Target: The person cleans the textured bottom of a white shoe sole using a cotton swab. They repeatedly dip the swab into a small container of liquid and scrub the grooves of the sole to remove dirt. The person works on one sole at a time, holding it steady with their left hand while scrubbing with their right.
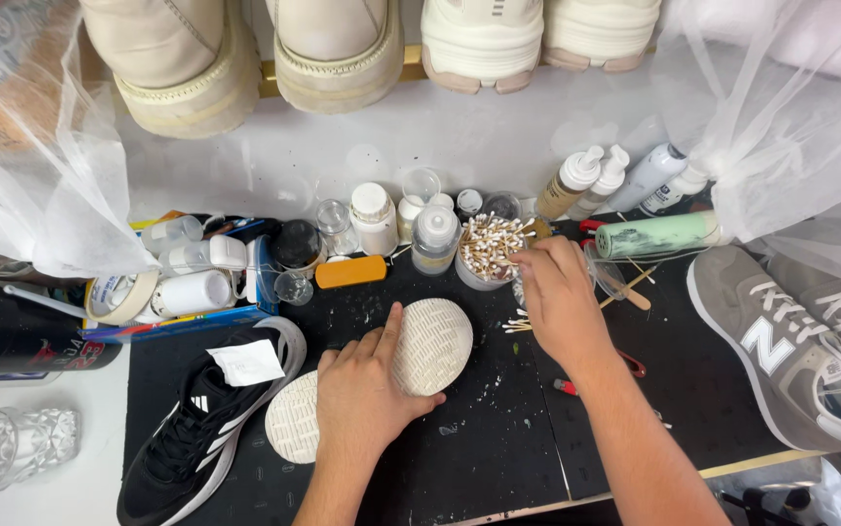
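Pressing down on a cream-white shoe turned sole-up, the left hand is lying flat across the woven-textured rubber outsole, palm on it, thumb and fingers spread, grip open and not wrapped round anything. The shoe is sitting mid-table on the black, paint-flecked work mat, w/ toe pointing up-right. Just left of it a black knit sneaker w/ white stripes is lying upright, a white paper slip on its tongue.

Further out, the right hand is reaching to the clear cup packed w/ cotton swabs, fingertips pinching at its rim; can't tell if a swab is already in the grip. A few loose swabs are lying by the wrist.

Judging progress: sole looks clean and dry, no swab touching it yet, so the swab work is only getting started.

Beyond, small white and clear bottles are crowding the back of the table; a grey suede trainer is resting at right. Beige boots are lining the shelf.
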